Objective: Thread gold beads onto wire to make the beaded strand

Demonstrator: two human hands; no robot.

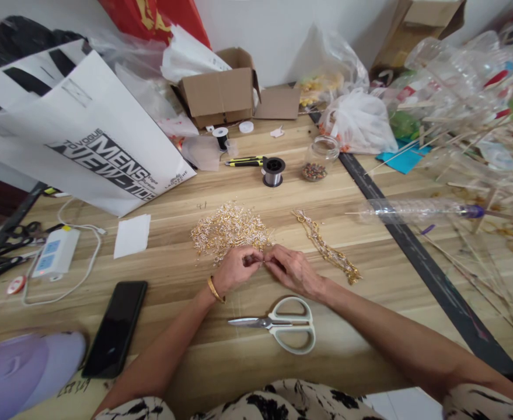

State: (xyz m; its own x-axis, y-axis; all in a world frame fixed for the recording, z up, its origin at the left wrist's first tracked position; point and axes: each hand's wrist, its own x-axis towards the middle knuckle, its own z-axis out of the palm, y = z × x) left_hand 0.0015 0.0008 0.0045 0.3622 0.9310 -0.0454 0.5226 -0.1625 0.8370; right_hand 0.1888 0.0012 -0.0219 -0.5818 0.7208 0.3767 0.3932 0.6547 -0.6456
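My left hand (238, 267) and my right hand (292, 268) meet fingertip to fingertip above the table, both in a pinch. Whatever lies between the fingers is too small to name. Just beyond them spreads a pile of small gold and whitish beaded pieces (227, 227). To the right of my right hand lies a bundle of beaded gold strands (328, 248). Scissors with pale handles (292, 324) rest on the wood below my hands, blades toward the left. A gold bracelet (215, 290) circles my left wrist.
Beyond the pile sit a spool of thin wire (273, 172), a yellow-black cutter knife (244, 161) and a jar of beads (320, 160). At left are a phone (115, 329), a white power strip (57, 252) and a large paper bag (107, 134). Plastic bottles and sticks crowd the right.
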